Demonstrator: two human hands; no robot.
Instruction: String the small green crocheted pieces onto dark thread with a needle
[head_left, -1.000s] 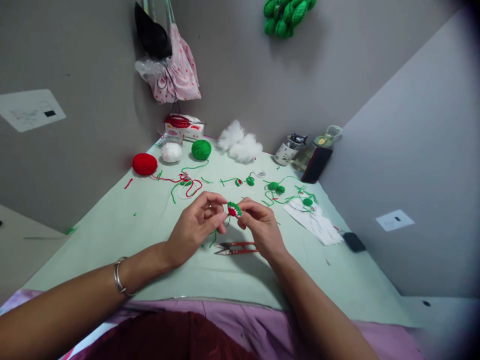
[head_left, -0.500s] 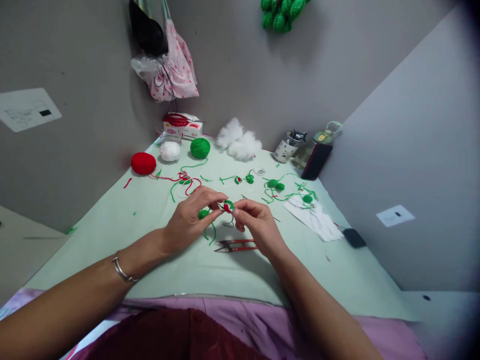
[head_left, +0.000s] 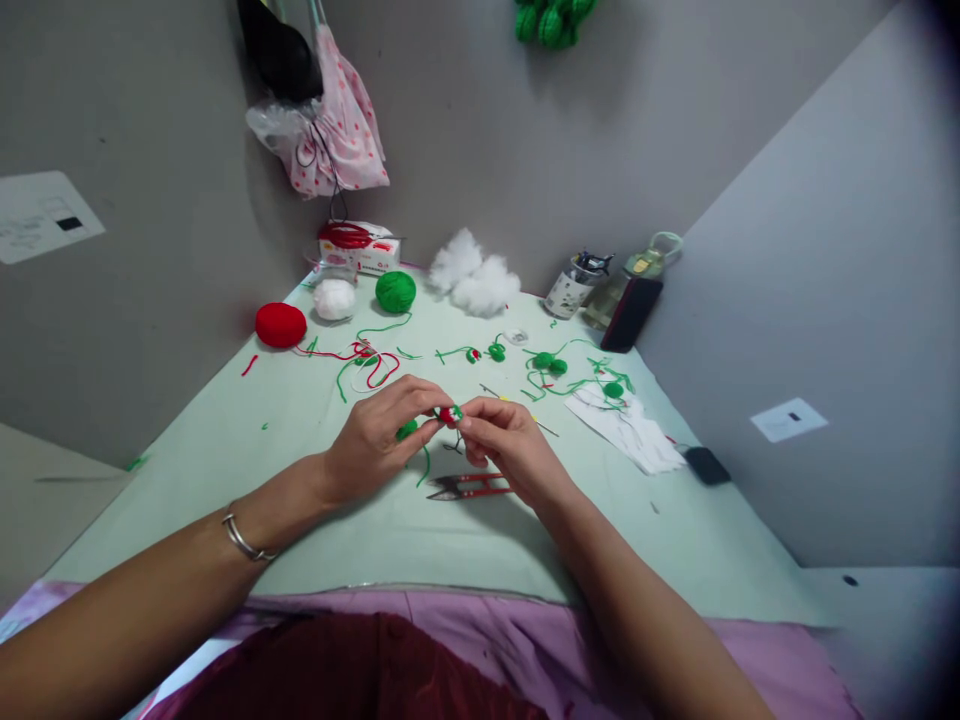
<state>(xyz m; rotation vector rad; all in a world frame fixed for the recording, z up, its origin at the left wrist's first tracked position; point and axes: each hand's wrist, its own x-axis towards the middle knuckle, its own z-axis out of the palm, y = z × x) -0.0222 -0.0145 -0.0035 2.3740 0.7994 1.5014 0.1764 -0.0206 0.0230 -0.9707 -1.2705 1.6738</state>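
Note:
Between my two hands is a small crocheted piece point(head_left: 449, 414) in red, white and green yarn. My left hand point(head_left: 382, 430) pinches its left side between thumb and fingers. From the right, the thumb and forefinger of my right hand point(head_left: 504, 432) close on its other edge. A green crocheted ball point(head_left: 406, 430) with loose yarn tails shows just behind my left fingers, partly hidden. Under my right hand lie red-handled thread snips point(head_left: 465, 487), their blades pointing left. Beyond that hand rests a thin crochet hook point(head_left: 517, 408) with a yellow grip, partly covered.
Red point(head_left: 281, 325), white point(head_left: 334, 299) and green point(head_left: 395, 292) yarn balls stand at the back left. White stuffing point(head_left: 476, 275) lies at the back. Small green pieces point(head_left: 550, 364), yarn scraps and a white cloth point(head_left: 626, 430) are at right, near a pen cup point(head_left: 568, 290) and a phone point(head_left: 632, 314).
The small piece has turned between my fingers, and more red now faces me. My right hand has shifted slightly left, and more of the hook shows. The camera view has moved a little.

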